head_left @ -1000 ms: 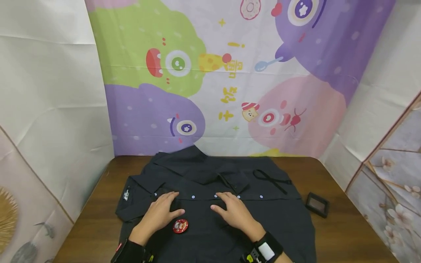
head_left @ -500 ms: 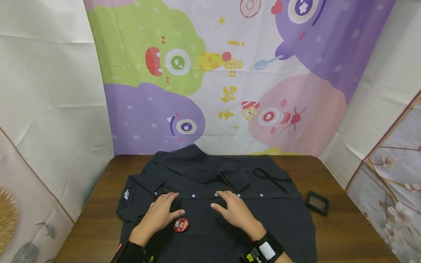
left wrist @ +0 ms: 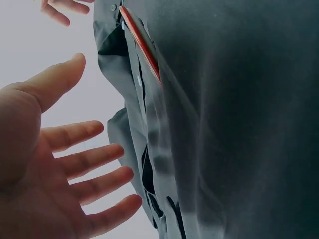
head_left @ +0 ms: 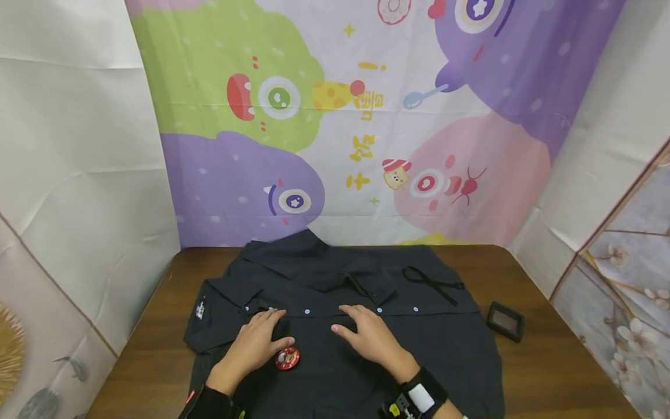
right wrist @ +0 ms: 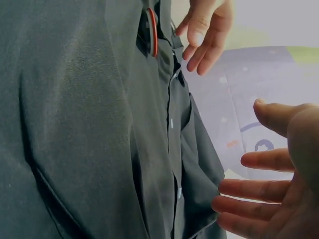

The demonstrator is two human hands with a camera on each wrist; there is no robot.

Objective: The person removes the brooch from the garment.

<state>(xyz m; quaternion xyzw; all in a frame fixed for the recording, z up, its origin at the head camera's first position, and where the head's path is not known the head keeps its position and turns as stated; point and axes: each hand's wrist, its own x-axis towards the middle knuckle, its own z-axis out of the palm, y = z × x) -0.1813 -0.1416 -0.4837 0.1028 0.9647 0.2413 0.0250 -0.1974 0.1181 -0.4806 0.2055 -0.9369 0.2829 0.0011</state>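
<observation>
A dark short-sleeved shirt [head_left: 335,372] with pale buttons lies spread on the wooden table. On its front rests a round red badge [head_left: 287,358] with a printed picture; both wrist views show it nearly edge-on. Over the shirt's left part, beside the badge, is my left hand [head_left: 253,343], fingers extended and thumb apart, holding nothing. My right hand [head_left: 376,338] is over the middle of the shirt, near the button row, likewise with extended fingers and nothing held. The wrist views show the left palm [left wrist: 30,169] and right fingers [right wrist: 254,189] apart from the cloth.
A small black rectangular frame [head_left: 505,321] lies on the table [head_left: 549,378] right of the shirt. A thin black cord [head_left: 434,285] lies across the shirt's upper right. Behind the table hangs a cartoon-printed cloth [head_left: 356,221], with pale sheets at both sides.
My right hand has shifted slightly left, hiding a button that showed by its fingertips before. The left hand's thumb sits slightly closer to the badge. The head view has turned a little.
</observation>
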